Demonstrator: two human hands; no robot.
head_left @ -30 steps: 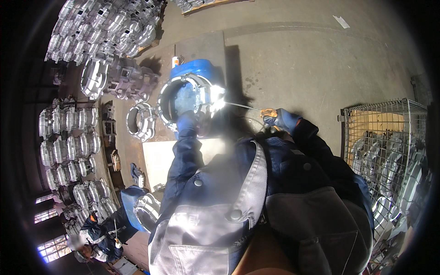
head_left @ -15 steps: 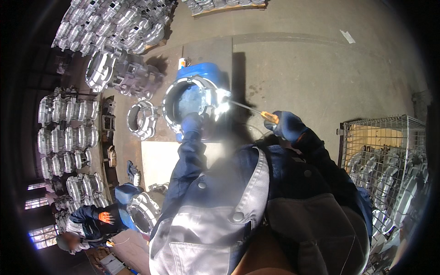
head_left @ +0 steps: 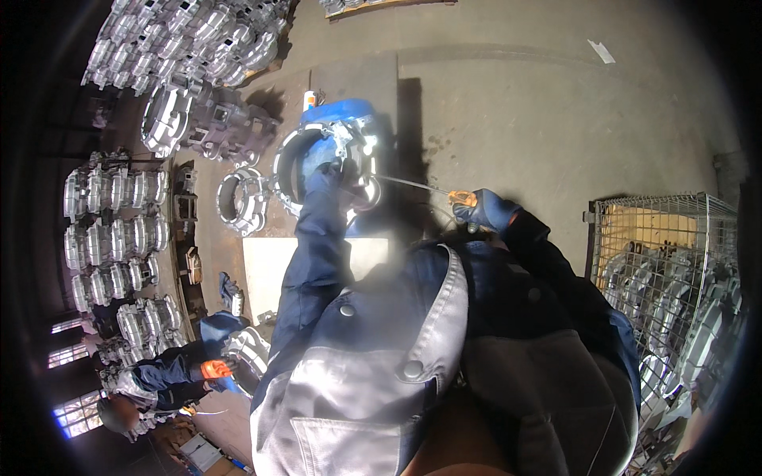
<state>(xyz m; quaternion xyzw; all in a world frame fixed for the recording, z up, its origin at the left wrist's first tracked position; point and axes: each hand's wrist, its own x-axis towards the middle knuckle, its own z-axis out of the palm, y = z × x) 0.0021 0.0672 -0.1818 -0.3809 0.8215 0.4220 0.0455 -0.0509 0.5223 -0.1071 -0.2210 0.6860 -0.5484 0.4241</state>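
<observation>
Silver metal catches the light in the head view: we see a large ring-shaped casting (head_left: pixel 325 170) propped upright against a blue part (head_left: pixel 337 111), straight ahead of us. Our left hand (head_left: pixel 327 176), gloved in blue, is closed on the ring's inner rim. Our right hand (head_left: pixel 482 210) sits well to the right, fist narrow around an orange-handled tool (head_left: pixel 460 198) whose thin rod (head_left: pixel 409 184) runs leftward, its tip just at the casting. The left hand is the nearer one.

shiny cast-metal ring (head_left: pixel 329 163); thin bright wire (head_left: pixel 413 186); blue cloth gloves; rough matt concrete floor (head_left: pixel 556 119).
</observation>
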